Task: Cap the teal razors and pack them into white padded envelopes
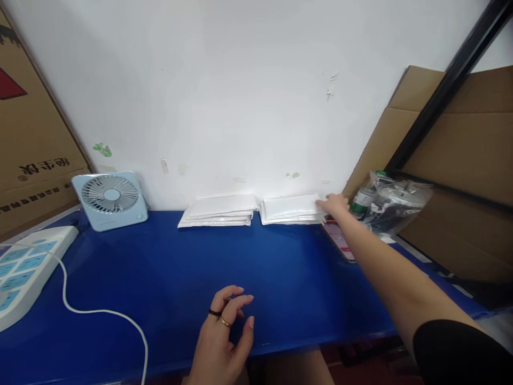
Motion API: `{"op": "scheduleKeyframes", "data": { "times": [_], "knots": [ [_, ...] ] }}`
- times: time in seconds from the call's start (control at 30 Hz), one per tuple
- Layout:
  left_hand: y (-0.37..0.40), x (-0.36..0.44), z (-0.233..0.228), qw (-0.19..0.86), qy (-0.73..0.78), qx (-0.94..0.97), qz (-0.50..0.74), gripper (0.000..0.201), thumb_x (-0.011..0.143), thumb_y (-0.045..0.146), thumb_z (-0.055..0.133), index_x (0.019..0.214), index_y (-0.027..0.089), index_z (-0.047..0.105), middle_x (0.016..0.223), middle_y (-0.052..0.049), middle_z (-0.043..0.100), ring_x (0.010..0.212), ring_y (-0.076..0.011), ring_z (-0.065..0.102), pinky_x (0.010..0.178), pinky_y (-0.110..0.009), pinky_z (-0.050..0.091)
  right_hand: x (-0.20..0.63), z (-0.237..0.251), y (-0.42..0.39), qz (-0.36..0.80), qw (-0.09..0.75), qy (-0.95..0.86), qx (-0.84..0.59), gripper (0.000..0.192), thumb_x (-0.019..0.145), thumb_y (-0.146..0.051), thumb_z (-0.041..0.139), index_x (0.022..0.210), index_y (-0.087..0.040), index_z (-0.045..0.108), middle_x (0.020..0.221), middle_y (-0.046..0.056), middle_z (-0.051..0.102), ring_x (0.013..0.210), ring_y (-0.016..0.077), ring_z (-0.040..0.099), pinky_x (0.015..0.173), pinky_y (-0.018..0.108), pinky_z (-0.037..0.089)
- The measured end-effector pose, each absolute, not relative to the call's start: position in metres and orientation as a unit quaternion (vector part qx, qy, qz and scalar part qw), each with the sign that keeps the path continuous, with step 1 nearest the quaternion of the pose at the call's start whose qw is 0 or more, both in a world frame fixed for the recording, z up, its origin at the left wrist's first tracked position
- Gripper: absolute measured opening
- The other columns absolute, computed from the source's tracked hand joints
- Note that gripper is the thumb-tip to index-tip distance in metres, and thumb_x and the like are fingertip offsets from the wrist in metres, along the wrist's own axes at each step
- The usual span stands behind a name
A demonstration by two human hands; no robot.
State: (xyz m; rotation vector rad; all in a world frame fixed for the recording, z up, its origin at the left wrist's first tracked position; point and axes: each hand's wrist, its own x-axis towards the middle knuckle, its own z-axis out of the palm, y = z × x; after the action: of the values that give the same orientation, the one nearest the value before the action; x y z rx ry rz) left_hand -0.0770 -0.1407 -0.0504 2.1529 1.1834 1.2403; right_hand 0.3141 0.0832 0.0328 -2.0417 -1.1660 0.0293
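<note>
Two low stacks of flat white padded mailers stand side by side against the wall, a left stack (220, 209) and a right stack (292, 208). My right hand (335, 204) reaches out to the right stack, fingers extended, their tips at the top mailer's right end. I see no mailer lifted off. My left hand (224, 334), with a black ring and a gold ring on its fingers, hovers near the table's front edge. Its fingers are loosely bent and apart, with nothing in them. Below my right forearm lies a phone (339, 241) with a lit screen, partly covered.
The blue table (180, 267) runs along a white wall. On the left are a light-blue fan (112, 199), a white power strip (34, 272) with a white cable (100, 311), and a large carton (36, 128). A green-labelled bottle (363, 202), a clear plastic bag (401, 200) and cardboard (460, 155) stand right.
</note>
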Motion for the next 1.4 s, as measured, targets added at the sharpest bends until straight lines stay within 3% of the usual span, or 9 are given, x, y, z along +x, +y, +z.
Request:
{"op": "scheduleKeyframes", "data": {
  "times": [0.1,0.2,0.37,0.53,0.73,1.0,1.17,1.3,1.4],
  "knots": [
    [-0.140,-0.075,-0.048,0.193,0.421,0.769,0.440,0.030,0.083,0.022,0.053,0.113,0.028,0.055,0.116,-0.008,0.052,0.075,-0.0133,0.059,0.067,-0.028,0.056,0.274,0.045,0.088,-0.003,0.421,-0.530,-0.736,0.025,0.069,-0.029,0.065,0.091,-0.016,0.064,0.114,0.014,0.054,0.111,0.0262,0.046,0.091,0.035,0.037],
    [-0.141,-0.074,-0.046,0.205,0.425,0.770,0.431,0.030,0.083,0.023,0.053,0.112,0.028,0.056,0.117,-0.009,0.052,0.075,-0.0137,0.059,0.068,-0.028,0.056,0.208,0.046,0.101,0.309,0.435,-0.511,-0.674,0.024,0.070,-0.038,0.067,0.077,-0.016,0.063,0.091,0.008,0.061,0.088,0.0190,0.053,0.077,0.028,0.040],
    [-0.140,-0.078,-0.044,0.280,0.427,0.739,0.440,0.027,0.084,0.024,0.053,0.110,0.026,0.057,0.118,-0.009,0.052,0.076,-0.0143,0.060,0.072,-0.031,0.055,0.119,0.031,0.126,0.464,0.428,-0.439,-0.640,0.021,0.065,-0.028,0.070,0.065,-0.014,0.055,0.060,0.002,0.053,0.059,0.0132,0.047,0.053,0.025,0.040],
    [-0.124,-0.078,-0.042,0.462,0.432,0.620,0.464,0.036,0.083,0.033,0.056,0.118,0.021,0.053,0.112,-0.010,0.059,0.078,-0.0140,0.061,0.069,-0.028,0.052,0.092,0.045,0.114,0.538,0.520,-0.412,-0.520,0.015,0.067,-0.009,0.051,0.079,-0.017,0.052,0.070,-0.001,0.057,0.065,0.0109,0.053,0.056,0.021,0.048],
    [-0.104,-0.048,-0.021,0.650,0.315,0.457,0.519,0.051,0.091,0.046,0.038,0.136,0.023,0.036,0.137,-0.014,0.046,0.119,-0.0216,0.052,0.090,-0.036,0.050,0.098,0.057,0.028,0.673,0.609,-0.297,-0.297,0.039,0.055,0.000,0.046,0.089,-0.018,0.056,0.084,-0.002,0.064,0.081,0.0128,0.061,0.070,0.023,0.056],
    [-0.097,-0.004,-0.001,0.575,0.194,0.373,0.702,0.048,0.085,0.048,0.043,0.126,0.025,0.050,0.126,-0.006,0.057,0.123,-0.0214,0.047,0.100,-0.037,0.042,0.142,-0.001,-0.087,0.721,0.576,-0.260,-0.285,0.042,0.056,-0.002,0.065,0.093,-0.020,0.057,0.084,-0.001,0.067,0.074,0.0139,0.065,0.062,0.021,0.056],
    [-0.082,0.006,0.026,0.531,0.170,0.315,0.768,0.041,0.081,0.040,0.052,0.120,0.028,0.054,0.111,-0.003,0.062,0.113,-0.0204,0.055,0.095,-0.035,0.045,0.143,-0.015,-0.110,0.626,0.685,-0.227,-0.295,0.048,0.060,-0.016,0.075,0.102,-0.026,0.053,0.094,-0.002,0.068,0.086,0.0149,0.066,0.073,0.026,0.055],
    [-0.080,0.023,0.056,0.488,0.157,0.325,0.795,0.051,0.078,0.034,0.060,0.127,0.031,0.046,0.099,-0.001,0.061,0.097,-0.0163,0.060,0.091,-0.033,0.046,0.131,-0.013,-0.108,0.619,0.737,-0.114,-0.246,0.031,0.083,-0.049,0.047,0.097,-0.023,0.055,0.098,0.004,0.069,0.097,0.0176,0.064,0.083,0.033,0.053],
    [-0.086,0.034,0.066,0.457,0.163,0.387,0.784,0.050,0.075,0.032,0.067,0.121,0.026,0.050,0.100,-0.001,0.060,0.096,-0.0157,0.060,0.091,-0.032,0.046,0.125,-0.017,-0.096,0.662,0.716,-0.042,-0.217,0.035,0.090,-0.042,0.030,0.094,-0.020,0.058,0.088,0.005,0.071,0.090,0.0172,0.067,0.078,0.033,0.054]
  ]
}}
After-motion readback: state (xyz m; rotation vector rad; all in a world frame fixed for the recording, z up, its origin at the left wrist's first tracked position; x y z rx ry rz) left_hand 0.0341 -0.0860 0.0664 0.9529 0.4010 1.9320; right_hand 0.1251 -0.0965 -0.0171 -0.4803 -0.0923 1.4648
